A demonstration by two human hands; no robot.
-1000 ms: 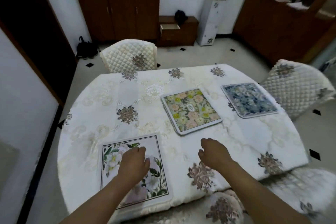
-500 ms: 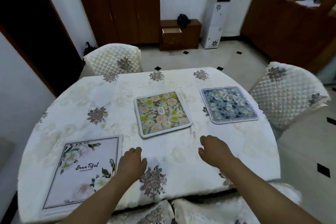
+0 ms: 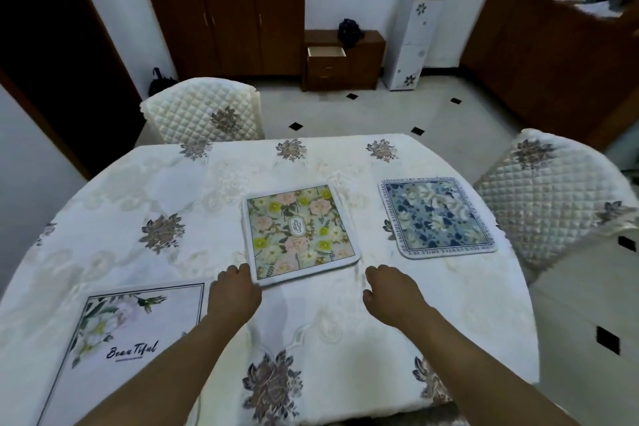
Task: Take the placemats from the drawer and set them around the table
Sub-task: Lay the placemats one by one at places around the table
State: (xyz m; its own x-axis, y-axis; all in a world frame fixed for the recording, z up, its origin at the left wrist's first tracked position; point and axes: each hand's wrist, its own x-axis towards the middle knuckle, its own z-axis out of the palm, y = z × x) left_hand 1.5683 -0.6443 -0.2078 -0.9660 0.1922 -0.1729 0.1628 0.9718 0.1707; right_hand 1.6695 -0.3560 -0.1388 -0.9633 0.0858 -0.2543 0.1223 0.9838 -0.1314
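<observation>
Both hands have reached forward: left hand touches the green placemat, grip unclear; right hand loosely curled, empty.

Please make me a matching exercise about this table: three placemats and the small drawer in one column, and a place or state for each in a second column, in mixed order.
1. white placemat
2. pink and yellow placemat
3. blue placemat
4. drawer

a. pulled open, at the far wall
b. near the quilted chair on the right
c. front left of the table, printed with a word
d. middle of the table, left hand at its corner

Pairs: 1-c, 2-d, 3-b, 4-a
</observation>
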